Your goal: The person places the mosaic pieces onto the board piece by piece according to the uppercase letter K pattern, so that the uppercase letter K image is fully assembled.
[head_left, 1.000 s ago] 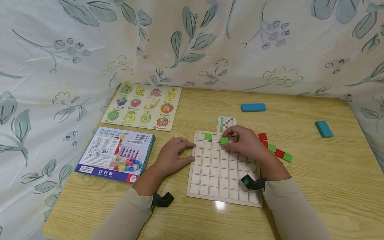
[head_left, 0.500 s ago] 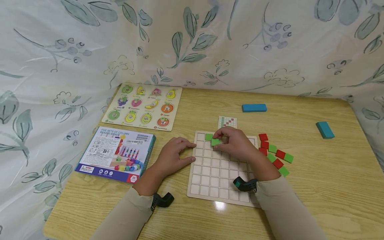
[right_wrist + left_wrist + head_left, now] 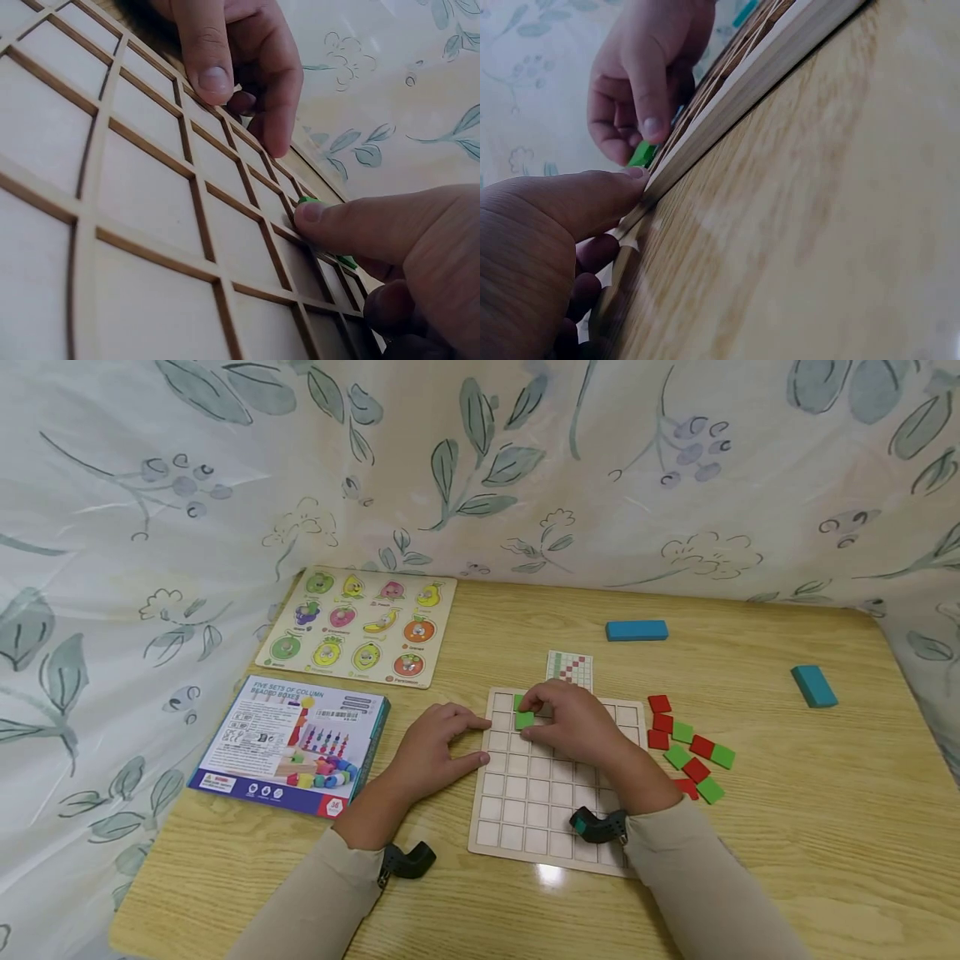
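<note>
On the table lies a wooden grid board (image 3: 537,791) of square recesses. My right hand (image 3: 576,722) pinches a green square tile (image 3: 523,721) between thumb and fingers, over the second row near the left. Just behind it, another green tile (image 3: 517,701) sits in the top row, partly covered by the fingers. My left hand (image 3: 438,747) rests at the board's left edge, thumb and index finger stretched out to it. In the right wrist view the held tile (image 3: 307,200) is mostly hidden behind my right thumb.
A small pattern card (image 3: 570,668) lies behind the board. Loose red and green tiles (image 3: 696,769) are scattered to its right. Farther off are two blue blocks (image 3: 637,631). A fruit puzzle board (image 3: 356,627) and a boxed bead set (image 3: 291,743) lie at left.
My right hand has moved left across the board with the green tile, coming to just in front of the top-row green tile. My left hand has stayed at the edge.
</note>
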The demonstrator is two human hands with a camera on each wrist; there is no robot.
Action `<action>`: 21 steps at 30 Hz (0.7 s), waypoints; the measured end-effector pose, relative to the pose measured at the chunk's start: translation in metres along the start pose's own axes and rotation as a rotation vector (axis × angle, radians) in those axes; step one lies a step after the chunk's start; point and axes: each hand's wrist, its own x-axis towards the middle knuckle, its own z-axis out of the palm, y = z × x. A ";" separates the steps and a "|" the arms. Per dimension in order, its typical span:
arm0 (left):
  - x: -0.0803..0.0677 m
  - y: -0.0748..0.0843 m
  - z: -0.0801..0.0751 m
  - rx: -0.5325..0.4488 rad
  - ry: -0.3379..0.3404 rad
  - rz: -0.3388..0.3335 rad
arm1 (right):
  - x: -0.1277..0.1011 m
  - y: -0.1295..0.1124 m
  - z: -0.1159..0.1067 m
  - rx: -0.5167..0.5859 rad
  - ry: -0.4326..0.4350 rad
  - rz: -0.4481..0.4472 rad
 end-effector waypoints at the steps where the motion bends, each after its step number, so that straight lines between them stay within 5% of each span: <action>1: 0.000 0.000 0.000 -0.001 -0.001 -0.001 | 0.000 0.000 0.001 -0.007 -0.001 0.002; 21: -0.001 -0.002 0.000 0.005 0.006 0.006 | 0.002 -0.007 0.005 -0.096 -0.011 0.036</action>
